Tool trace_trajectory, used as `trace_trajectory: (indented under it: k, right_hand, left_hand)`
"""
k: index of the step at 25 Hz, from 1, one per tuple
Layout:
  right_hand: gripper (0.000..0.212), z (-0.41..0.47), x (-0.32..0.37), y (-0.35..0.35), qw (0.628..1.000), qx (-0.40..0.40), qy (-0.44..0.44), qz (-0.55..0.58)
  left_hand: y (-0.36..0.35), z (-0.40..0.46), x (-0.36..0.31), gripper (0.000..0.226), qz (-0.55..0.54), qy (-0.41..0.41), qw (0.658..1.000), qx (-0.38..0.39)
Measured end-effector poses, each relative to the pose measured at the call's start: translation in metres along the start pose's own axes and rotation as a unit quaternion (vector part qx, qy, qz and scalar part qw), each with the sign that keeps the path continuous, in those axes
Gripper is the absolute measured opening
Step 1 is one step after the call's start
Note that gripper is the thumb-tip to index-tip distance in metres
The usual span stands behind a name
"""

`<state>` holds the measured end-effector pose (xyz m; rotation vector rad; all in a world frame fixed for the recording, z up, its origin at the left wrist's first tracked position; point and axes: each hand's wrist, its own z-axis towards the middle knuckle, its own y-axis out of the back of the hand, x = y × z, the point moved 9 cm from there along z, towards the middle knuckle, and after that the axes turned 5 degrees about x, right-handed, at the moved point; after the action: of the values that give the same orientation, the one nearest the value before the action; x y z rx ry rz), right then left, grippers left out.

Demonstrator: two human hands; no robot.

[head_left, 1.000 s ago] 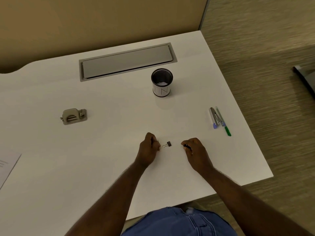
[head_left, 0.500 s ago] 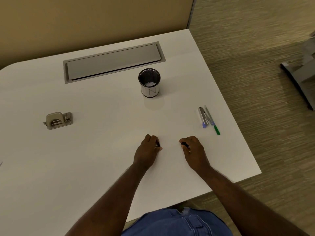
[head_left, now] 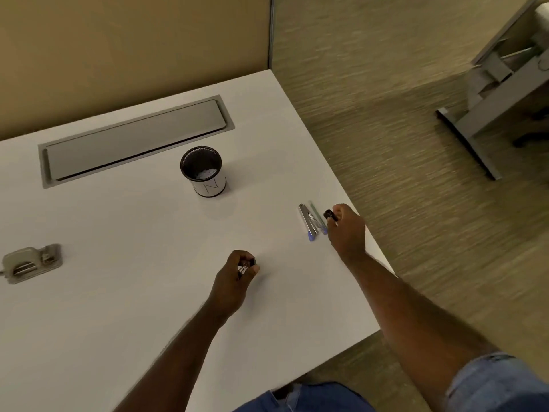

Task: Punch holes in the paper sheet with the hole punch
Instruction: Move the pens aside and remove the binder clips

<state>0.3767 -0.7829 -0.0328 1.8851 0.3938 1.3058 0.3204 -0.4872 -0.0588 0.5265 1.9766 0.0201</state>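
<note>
The grey hole punch [head_left: 31, 264] lies on the white table [head_left: 118, 292] at the far left, well away from both hands. No paper sheet is in view. My left hand [head_left: 237, 278] rests mid-table, closed around small binder clips [head_left: 245, 266]. My right hand [head_left: 347, 230] is out near the table's right edge, pinching a small black clip [head_left: 329, 215] just above the pens [head_left: 312, 223].
A black mesh cup [head_left: 203, 171] with a white label stands behind the hands. A grey cable-tray lid [head_left: 133, 141] is set into the table at the back. Carpet and a grey desk leg [head_left: 469, 135] lie to the right.
My left hand picked the binder clip off the table and closed on it. My right hand moved right and away, to the pens, with its black clip. The view swung right.
</note>
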Motion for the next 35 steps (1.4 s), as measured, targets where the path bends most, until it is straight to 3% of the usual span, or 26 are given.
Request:
trace_trajectory:
  k: [5,9,11,13,14,15,16,18,20,22,23,25,27,28,32,34,35]
  right_hand:
    - [0.010,0.024,0.006,-0.014,0.998,0.054,0.024,0.025]
    - [0.017,0.015,0.013,0.003,0.999,-0.007,0.050,0.018]
    - [0.012,-0.001,0.024,0.008,0.994,-0.046,0.071,0.070]
    - [0.016,-0.024,0.028,-0.014,0.985,0.006,0.027,0.173]
    - [0.021,-0.037,0.027,-0.037,0.961,0.077,-0.038,0.263]
    - [0.028,-0.052,0.028,-0.061,0.909,0.154,-0.113,0.370]
    - [0.038,-0.068,0.032,-0.082,0.831,0.222,-0.184,0.476]
    - [0.052,-0.083,0.033,-0.099,0.694,0.267,-0.276,0.609]
    - [0.050,-0.073,0.029,-0.090,0.653,0.259,-0.281,0.654]
    - [0.035,-0.057,0.021,-0.075,0.685,0.228,-0.272,0.636]
    - [0.025,-0.048,0.012,-0.066,0.722,0.202,-0.277,0.601]
    - [0.015,-0.028,-0.005,-0.044,0.818,0.150,-0.262,0.489]
    - [0.016,-0.005,-0.015,-0.018,0.923,0.113,-0.211,0.301]
    - [0.016,0.003,-0.017,-0.009,0.953,0.096,-0.185,0.220]
    - [0.010,0.010,-0.010,-0.006,0.983,0.100,-0.126,0.085]
    - [0.029,0.009,-0.006,-0.011,0.987,0.115,-0.099,0.056]
    - [0.025,0.006,-0.006,-0.012,0.986,0.115,-0.105,0.059]
  left_hand:
    - [-0.008,0.002,-0.007,0.007,0.005,0.029,1.000,0.009]
    - [-0.019,0.009,-0.006,0.007,-0.066,0.095,0.993,0.023]
    - [-0.031,0.016,-0.014,0.015,-0.137,0.120,0.983,0.037]
    - [-0.045,0.024,-0.034,0.023,-0.187,0.121,0.973,0.055]
    - [-0.052,0.027,-0.047,0.024,-0.197,0.112,0.972,0.067]
    - [-0.059,0.030,-0.061,0.024,-0.193,0.096,0.973,0.080]
    - [-0.066,0.032,-0.074,0.024,-0.171,0.077,0.978,0.094]
    - [-0.079,0.034,-0.093,0.027,-0.097,0.047,0.986,0.126]
    - [-0.090,0.032,-0.104,0.035,-0.040,0.021,0.984,0.171]
    - [-0.091,0.028,-0.110,0.038,-0.030,0.002,0.983,0.184]
    - [-0.087,0.026,-0.109,0.036,-0.041,0.000,0.984,0.172]
    - [-0.072,0.024,-0.101,0.034,-0.049,0.010,0.990,0.133]
    - [-0.055,0.022,-0.088,0.035,-0.021,0.028,0.995,0.092]
    - [-0.048,0.021,-0.081,0.034,-0.015,0.038,0.996,0.076]
    - [-0.036,0.017,-0.063,0.029,-0.027,0.058,0.997,0.054]
    - [-0.033,0.015,-0.058,0.032,-0.021,0.058,0.996,0.056]
    - [-0.031,0.014,-0.055,0.035,-0.019,0.059,0.996,0.058]
